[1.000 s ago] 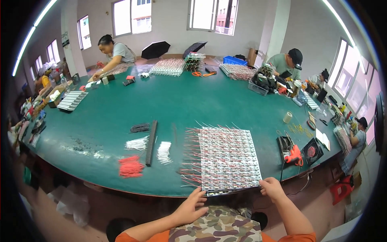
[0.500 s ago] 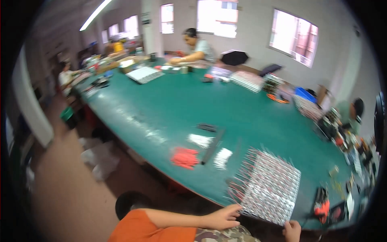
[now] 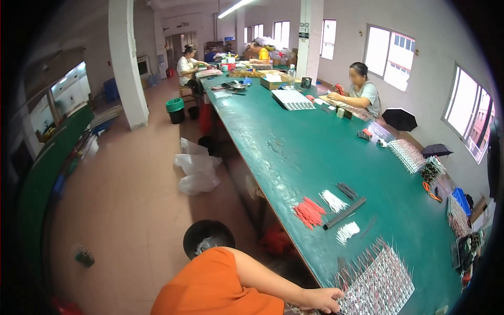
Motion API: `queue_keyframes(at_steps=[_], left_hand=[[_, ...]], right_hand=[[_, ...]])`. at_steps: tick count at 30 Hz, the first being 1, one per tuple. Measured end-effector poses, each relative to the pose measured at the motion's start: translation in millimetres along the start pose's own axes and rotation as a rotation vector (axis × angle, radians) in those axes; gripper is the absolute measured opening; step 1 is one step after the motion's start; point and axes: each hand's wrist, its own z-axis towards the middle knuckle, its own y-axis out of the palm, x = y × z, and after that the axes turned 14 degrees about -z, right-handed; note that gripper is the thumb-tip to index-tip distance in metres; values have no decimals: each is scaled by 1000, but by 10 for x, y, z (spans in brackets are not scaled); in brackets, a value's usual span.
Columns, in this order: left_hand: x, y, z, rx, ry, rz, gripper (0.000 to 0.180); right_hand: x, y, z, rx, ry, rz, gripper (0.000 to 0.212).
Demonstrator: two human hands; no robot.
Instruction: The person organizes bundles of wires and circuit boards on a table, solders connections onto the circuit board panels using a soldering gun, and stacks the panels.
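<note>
My left hand [image 3: 321, 300] reaches to the near table edge, its fingers slightly bent and apart. Its fingertips touch the near left corner of a rectangular woven-looking panel [image 3: 382, 286]. The panel is patterned in white, grey and red, and thin strands stick out along its left and far edges. Past it lie a pile of short white sticks [image 3: 347, 232], a dark flat bar [image 3: 344, 213], a second white pile [image 3: 333, 201], a bundle of red sticks [image 3: 310, 212] and some dark sticks [image 3: 346, 190]. My right hand is out of the picture.
A long green table [image 3: 294, 152] runs into the distance. A co-worker [image 3: 362, 92] sits on its far side; others work at the far end. A black bin [image 3: 209, 239] and white plastic bags [image 3: 197, 173] stand on the floor at left. Orange-handled scissors [image 3: 432, 192] lie at right.
My view has swung left, so the table and panel sit further right in the picture. My right hand has left the view. My left hand stays by the panel's near left corner.
</note>
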Motion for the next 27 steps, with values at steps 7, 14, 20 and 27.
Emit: queue_keyframes(at_steps=[7,14,20,27], left_hand=[[157,315,-236,40,63,148,26],[34,85,-506,51,-87,120,47],[193,101,-647,143,-185,335,52],[95,8,-428,41,138,354,31]], right_hand=[[-80,51,-196,42,-3,-112,22],[-404,257,-921,-119,163,-176,20],[-27,280,-752,-26,100,-6,23],[72,363,-440,-69,19,364,36]])
